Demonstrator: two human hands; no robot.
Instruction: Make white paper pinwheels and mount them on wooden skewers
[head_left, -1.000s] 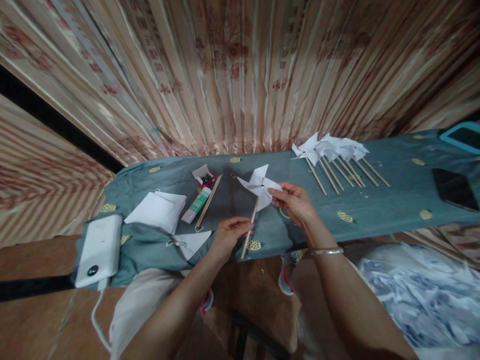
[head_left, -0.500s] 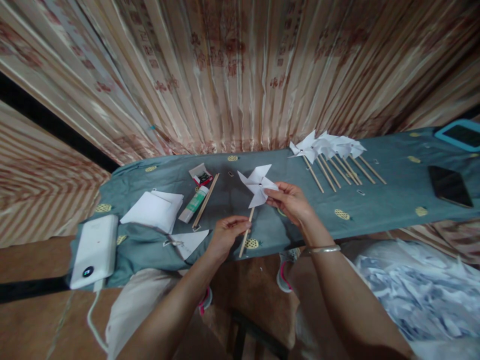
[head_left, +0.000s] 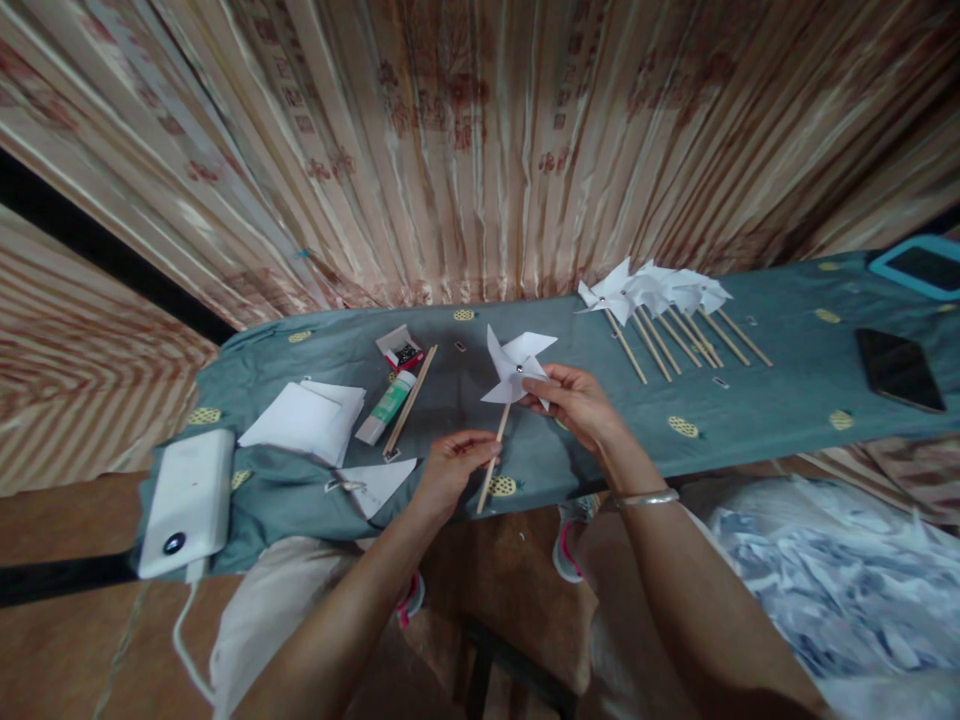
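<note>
A white paper pinwheel (head_left: 513, 362) on a thin wooden stick is held above the near part of the cloth. My left hand (head_left: 454, 470) pinches the stick below the paper head. On the right side of the head, my right hand (head_left: 574, 400) has thumb and fingers closed on one blade. A shiny pin marks the pinwheel's centre. To the left of my hands lie two loose sticks (head_left: 411, 400), a green and white glue tube (head_left: 387, 408) and a small open red box (head_left: 401, 350) of dark pins.
Several finished pinwheels (head_left: 660, 290) lie in a row at the back right. Stacked white paper (head_left: 304, 420), a paper triangle (head_left: 382, 485) and a white power bank (head_left: 187, 500) are on the left. A dark phone (head_left: 898, 370) rests at right; a curtain hangs behind.
The pinwheel's head has turned about its pin, so its blades point in different directions. Both hands stay in nearly the same place.
</note>
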